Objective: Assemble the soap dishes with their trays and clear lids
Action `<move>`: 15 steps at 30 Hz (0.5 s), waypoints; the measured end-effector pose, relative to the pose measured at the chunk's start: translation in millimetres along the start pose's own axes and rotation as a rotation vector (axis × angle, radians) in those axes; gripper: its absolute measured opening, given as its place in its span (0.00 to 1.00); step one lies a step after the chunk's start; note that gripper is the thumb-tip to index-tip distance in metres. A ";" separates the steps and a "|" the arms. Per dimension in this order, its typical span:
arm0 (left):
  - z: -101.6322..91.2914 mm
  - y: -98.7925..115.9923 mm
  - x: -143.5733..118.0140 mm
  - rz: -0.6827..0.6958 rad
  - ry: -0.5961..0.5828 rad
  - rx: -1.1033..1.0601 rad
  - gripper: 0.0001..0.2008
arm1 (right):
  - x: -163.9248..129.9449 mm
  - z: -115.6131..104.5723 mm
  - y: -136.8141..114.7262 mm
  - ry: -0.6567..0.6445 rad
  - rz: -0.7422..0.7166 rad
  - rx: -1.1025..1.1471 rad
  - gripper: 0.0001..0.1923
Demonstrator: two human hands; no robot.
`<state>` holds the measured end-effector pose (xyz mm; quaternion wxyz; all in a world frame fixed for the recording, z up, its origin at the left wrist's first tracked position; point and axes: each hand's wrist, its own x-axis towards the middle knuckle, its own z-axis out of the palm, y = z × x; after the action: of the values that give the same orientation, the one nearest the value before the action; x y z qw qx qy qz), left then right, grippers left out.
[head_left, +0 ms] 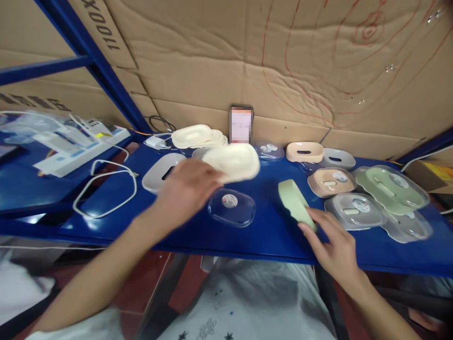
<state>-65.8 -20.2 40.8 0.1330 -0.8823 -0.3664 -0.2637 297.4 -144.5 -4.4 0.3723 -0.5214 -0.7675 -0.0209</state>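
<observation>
The left hand [187,186] has its fingers clamped on a cream soap tray [233,162] just above the clear lid [231,207], while the right hand [331,241] fingers pinch a tilted green tray [295,202] right of that lid, which could slip onto the worktop [269,226].

A clear plastic lid [231,207] is lying on the blue table [269,231] between the two hands. Assembled soap dishes in peach [331,182], grey [355,211] and green [391,186] are sitting beyond the right hand. A white cable [106,189] is looping left of the left hand.
</observation>
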 end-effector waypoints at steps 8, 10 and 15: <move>39.7 140.3 -26.7 0.320 -0.174 -0.070 0.18 | -11.8 1.6 -1.5 -0.053 -0.088 -0.012 0.25; 47.8 138.3 -27.4 0.271 -0.126 -0.082 0.17 | -15.9 6.2 -1.4 -0.120 -0.146 -0.052 0.26; 46.8 115.7 -31.8 0.082 0.028 -0.163 0.09 | -15.6 13.0 -8.5 -0.247 -0.167 -0.081 0.27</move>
<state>15.6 -99.1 -20.6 0.0765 -0.9007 -0.3053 -0.2994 286.2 -155.2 -20.1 0.2507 -0.4688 -0.8468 -0.0186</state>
